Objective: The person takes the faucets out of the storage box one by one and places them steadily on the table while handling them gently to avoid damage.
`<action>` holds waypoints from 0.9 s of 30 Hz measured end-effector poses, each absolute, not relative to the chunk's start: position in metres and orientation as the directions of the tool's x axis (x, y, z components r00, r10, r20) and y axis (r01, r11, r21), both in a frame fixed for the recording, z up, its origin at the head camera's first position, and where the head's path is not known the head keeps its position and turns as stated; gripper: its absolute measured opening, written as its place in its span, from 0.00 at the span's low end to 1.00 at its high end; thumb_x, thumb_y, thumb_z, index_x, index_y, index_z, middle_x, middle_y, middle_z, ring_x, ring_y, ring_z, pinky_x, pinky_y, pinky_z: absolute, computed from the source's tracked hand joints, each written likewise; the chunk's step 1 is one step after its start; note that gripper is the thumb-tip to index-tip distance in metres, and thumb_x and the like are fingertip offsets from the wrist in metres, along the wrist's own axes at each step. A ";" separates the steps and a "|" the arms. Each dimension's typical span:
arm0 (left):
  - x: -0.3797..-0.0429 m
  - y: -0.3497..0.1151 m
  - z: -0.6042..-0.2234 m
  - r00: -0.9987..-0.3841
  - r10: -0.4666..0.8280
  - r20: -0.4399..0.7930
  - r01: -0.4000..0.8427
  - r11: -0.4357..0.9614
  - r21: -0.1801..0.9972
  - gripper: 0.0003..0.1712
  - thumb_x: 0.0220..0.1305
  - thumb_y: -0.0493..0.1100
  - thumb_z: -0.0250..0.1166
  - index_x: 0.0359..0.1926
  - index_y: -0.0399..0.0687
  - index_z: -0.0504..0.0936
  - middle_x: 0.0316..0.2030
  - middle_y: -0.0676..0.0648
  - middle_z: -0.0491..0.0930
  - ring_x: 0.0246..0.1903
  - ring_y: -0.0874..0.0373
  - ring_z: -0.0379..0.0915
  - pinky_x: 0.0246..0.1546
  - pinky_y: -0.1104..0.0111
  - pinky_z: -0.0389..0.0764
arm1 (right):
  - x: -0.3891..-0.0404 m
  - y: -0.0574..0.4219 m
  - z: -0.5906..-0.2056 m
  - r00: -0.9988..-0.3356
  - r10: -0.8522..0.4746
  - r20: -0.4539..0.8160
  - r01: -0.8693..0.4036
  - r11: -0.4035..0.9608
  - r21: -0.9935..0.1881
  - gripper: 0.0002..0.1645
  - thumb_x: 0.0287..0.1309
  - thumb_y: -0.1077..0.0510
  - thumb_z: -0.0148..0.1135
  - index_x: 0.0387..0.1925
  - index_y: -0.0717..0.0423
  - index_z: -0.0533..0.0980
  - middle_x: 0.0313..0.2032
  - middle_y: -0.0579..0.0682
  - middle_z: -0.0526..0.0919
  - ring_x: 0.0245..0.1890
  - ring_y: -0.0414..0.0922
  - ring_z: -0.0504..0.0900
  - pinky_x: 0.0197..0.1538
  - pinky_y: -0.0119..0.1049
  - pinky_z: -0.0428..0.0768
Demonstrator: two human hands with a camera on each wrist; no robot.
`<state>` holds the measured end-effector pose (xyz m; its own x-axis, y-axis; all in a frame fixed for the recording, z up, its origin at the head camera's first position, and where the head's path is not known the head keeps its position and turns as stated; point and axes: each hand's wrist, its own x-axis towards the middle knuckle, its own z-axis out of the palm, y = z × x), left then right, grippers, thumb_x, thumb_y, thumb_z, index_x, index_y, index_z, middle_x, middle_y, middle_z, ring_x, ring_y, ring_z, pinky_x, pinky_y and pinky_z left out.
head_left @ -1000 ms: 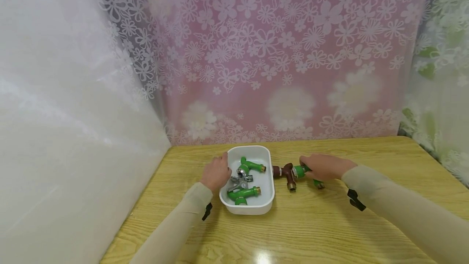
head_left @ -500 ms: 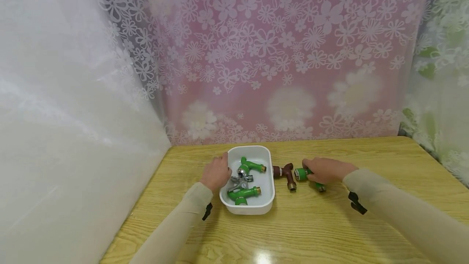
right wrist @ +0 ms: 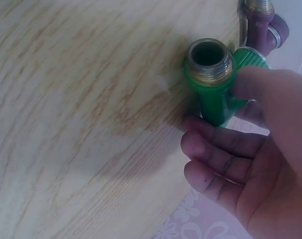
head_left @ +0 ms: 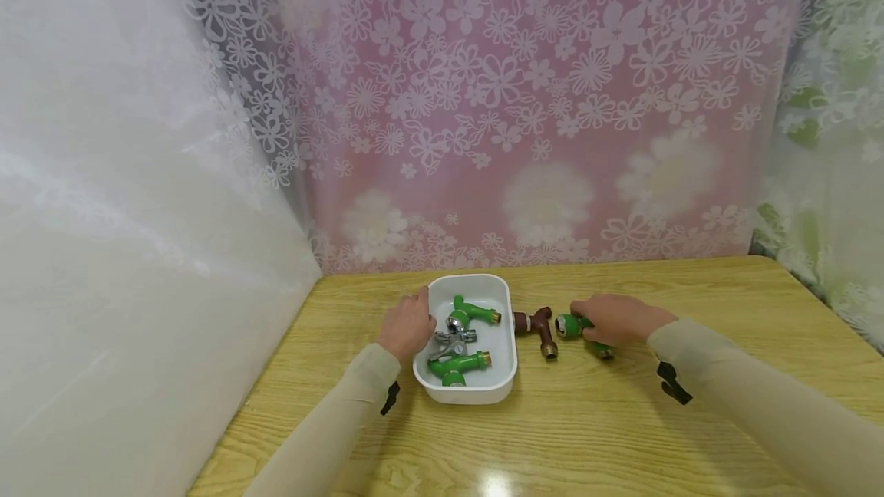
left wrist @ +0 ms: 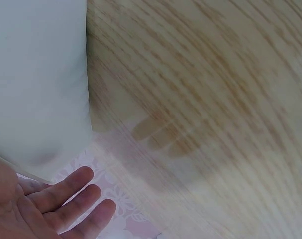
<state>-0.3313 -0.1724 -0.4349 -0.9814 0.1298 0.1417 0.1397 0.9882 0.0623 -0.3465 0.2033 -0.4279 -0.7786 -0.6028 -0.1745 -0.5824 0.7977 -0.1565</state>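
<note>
My left hand [head_left: 407, 326] holds the left rim of a white plastic tub [head_left: 466, 396], its thumb side over the edge. Three fingertips extend past the tub's wall [left wrist: 39, 84] in the left wrist view. Inside the tub lie two green taps [head_left: 476, 311] and a silver tap [head_left: 452, 347]. On the table my right hand [head_left: 618, 319] pinches a green tap [head_left: 569, 326] between thumb and fingers; its threaded brass end [right wrist: 209, 62] faces the right wrist camera. A brown tap [head_left: 542, 328] lies between this tap and the tub, close to the tub's right wall.
The wood-grain table [head_left: 580, 428] carries everything. A pink floral curtain [head_left: 539, 98] hangs behind its far edge. White sheeting [head_left: 138, 213] borders the left side, and a pale floral sheet [head_left: 829, 175] the right.
My right hand has shifted slightly right with the green tap, opening a small gap from the brown tap. Over the last half second almost nothing moves. The left hand and tub keep their place.
</note>
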 end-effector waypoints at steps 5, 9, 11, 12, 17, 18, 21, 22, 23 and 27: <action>-0.330 -0.172 -0.435 -0.983 0.125 0.133 0.134 0.990 0.055 0.30 0.71 0.44 0.58 0.70 0.39 0.66 0.47 0.40 0.82 0.46 0.49 0.80 0.39 0.57 0.85 | -0.345 0.201 -0.426 -0.774 -0.611 -0.166 -0.589 0.791 -0.166 0.10 0.68 0.55 0.61 0.48 0.52 0.75 0.26 0.41 0.74 0.24 0.38 0.70 0.30 0.37 0.67; -0.329 -0.172 -0.434 -0.983 0.126 0.134 0.135 0.989 0.061 0.30 0.71 0.44 0.58 0.69 0.38 0.66 0.47 0.40 0.83 0.46 0.48 0.80 0.38 0.56 0.85 | -0.345 0.199 -0.425 -0.777 -0.608 -0.161 -0.579 0.791 -0.196 0.06 0.69 0.56 0.61 0.43 0.50 0.73 0.25 0.42 0.73 0.23 0.38 0.69 0.29 0.36 0.66; -0.329 -0.172 -0.434 -0.983 0.126 0.135 0.135 0.989 0.062 0.30 0.71 0.44 0.58 0.70 0.38 0.66 0.48 0.39 0.83 0.46 0.48 0.80 0.38 0.56 0.85 | -0.346 0.199 -0.425 -0.779 -0.606 -0.163 -0.572 0.793 -0.210 0.05 0.69 0.56 0.61 0.42 0.50 0.73 0.25 0.42 0.74 0.22 0.38 0.69 0.29 0.36 0.66; -0.330 -0.172 -0.434 -0.983 0.126 0.136 0.136 0.989 0.064 0.30 0.71 0.44 0.58 0.70 0.38 0.65 0.48 0.39 0.83 0.47 0.48 0.80 0.38 0.56 0.85 | -0.346 0.199 -0.425 -0.781 -0.602 -0.167 -0.567 0.795 -0.213 0.05 0.69 0.56 0.61 0.42 0.50 0.73 0.25 0.42 0.74 0.22 0.38 0.69 0.29 0.36 0.66; -0.331 -0.172 -0.434 -0.981 0.130 0.145 0.141 0.988 0.067 0.30 0.71 0.43 0.58 0.70 0.38 0.65 0.49 0.38 0.83 0.48 0.47 0.80 0.39 0.56 0.86 | -0.351 0.199 -0.426 -0.781 -0.601 -0.168 -0.564 0.795 -0.225 0.04 0.70 0.55 0.59 0.41 0.48 0.72 0.25 0.42 0.74 0.23 0.38 0.69 0.30 0.36 0.65; -0.331 -0.172 -0.434 -0.980 0.131 0.147 0.142 0.988 0.067 0.30 0.71 0.43 0.58 0.70 0.38 0.66 0.49 0.39 0.83 0.48 0.47 0.80 0.39 0.56 0.86 | -0.352 0.199 -0.427 -0.780 -0.603 -0.166 -0.564 0.794 -0.227 0.04 0.70 0.55 0.59 0.40 0.48 0.72 0.25 0.43 0.74 0.23 0.39 0.69 0.30 0.36 0.65; -0.330 -0.172 -0.433 -0.980 0.135 0.147 0.146 0.987 0.069 0.30 0.70 0.43 0.58 0.69 0.38 0.66 0.48 0.39 0.83 0.47 0.47 0.80 0.39 0.56 0.86 | -0.354 0.199 -0.428 -0.781 -0.603 -0.163 -0.563 0.792 -0.235 0.04 0.70 0.55 0.59 0.39 0.48 0.72 0.26 0.43 0.74 0.24 0.39 0.69 0.30 0.36 0.65; -0.330 -0.172 -0.433 -0.980 0.136 0.144 0.147 0.987 0.069 0.30 0.70 0.44 0.58 0.69 0.38 0.66 0.48 0.39 0.83 0.48 0.47 0.80 0.40 0.56 0.86 | -0.354 0.199 -0.429 -0.782 -0.601 -0.164 -0.561 0.794 -0.237 0.04 0.70 0.55 0.59 0.39 0.48 0.72 0.26 0.43 0.74 0.24 0.39 0.69 0.30 0.36 0.65; -0.330 -0.172 -0.433 -0.980 0.136 0.142 0.147 0.987 0.069 0.30 0.71 0.44 0.58 0.69 0.38 0.66 0.48 0.39 0.83 0.48 0.47 0.80 0.40 0.56 0.86 | -0.355 0.199 -0.429 -0.783 -0.600 -0.164 -0.559 0.794 -0.238 0.04 0.70 0.55 0.59 0.39 0.48 0.72 0.26 0.43 0.74 0.24 0.39 0.69 0.30 0.36 0.65; -0.329 -0.172 -0.432 -0.981 0.135 0.136 0.146 0.987 0.070 0.30 0.71 0.44 0.57 0.70 0.37 0.65 0.49 0.38 0.82 0.49 0.47 0.80 0.42 0.55 0.85 | -0.355 0.198 -0.430 -0.787 -0.593 -0.169 -0.551 0.799 -0.241 0.04 0.70 0.55 0.59 0.40 0.48 0.72 0.26 0.43 0.74 0.24 0.39 0.68 0.30 0.36 0.65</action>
